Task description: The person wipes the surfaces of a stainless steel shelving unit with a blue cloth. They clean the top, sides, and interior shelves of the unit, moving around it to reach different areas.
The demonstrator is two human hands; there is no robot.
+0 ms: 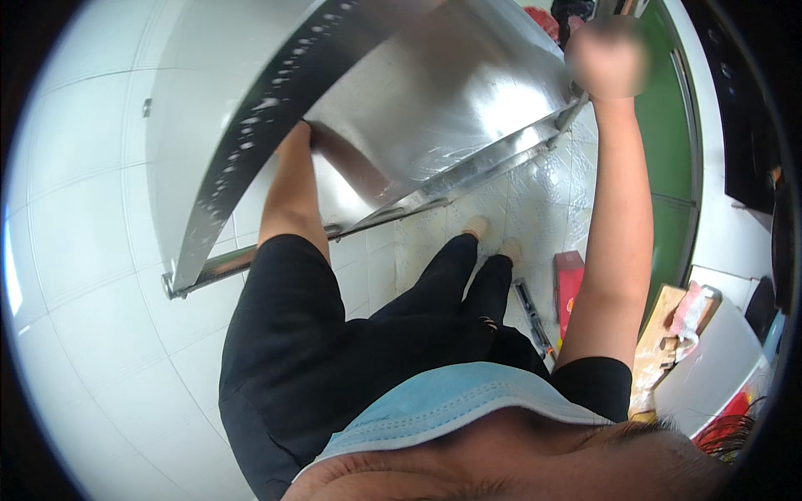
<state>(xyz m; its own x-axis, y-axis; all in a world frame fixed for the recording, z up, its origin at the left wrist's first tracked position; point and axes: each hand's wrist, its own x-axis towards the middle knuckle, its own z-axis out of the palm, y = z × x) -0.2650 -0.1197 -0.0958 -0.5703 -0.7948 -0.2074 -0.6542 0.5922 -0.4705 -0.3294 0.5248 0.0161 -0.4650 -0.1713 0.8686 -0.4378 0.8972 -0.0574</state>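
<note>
A large brushed-metal appliance, apparently a range hood (407, 113), spans the upper middle in front of my body. Along its left side curves a dark strip (269, 106) with white flecks, and a clear panel (188, 125) lies beyond that. My left hand (296, 136) reaches up behind the dark strip; only the wrist area shows and the fingers are hidden. At the upper right, my right hand (608, 59) is raised beside the appliance's right edge. It is blurred, so its grip on that edge cannot be made out.
White wall tiles (81, 250) fill the left side. Green cabinet doors (670, 144) stand close to my right arm. On the floor are a spirit level (531, 310) and a red box (567, 282). A wooden board (655, 338) with a cloth (687, 313) lies at the lower right.
</note>
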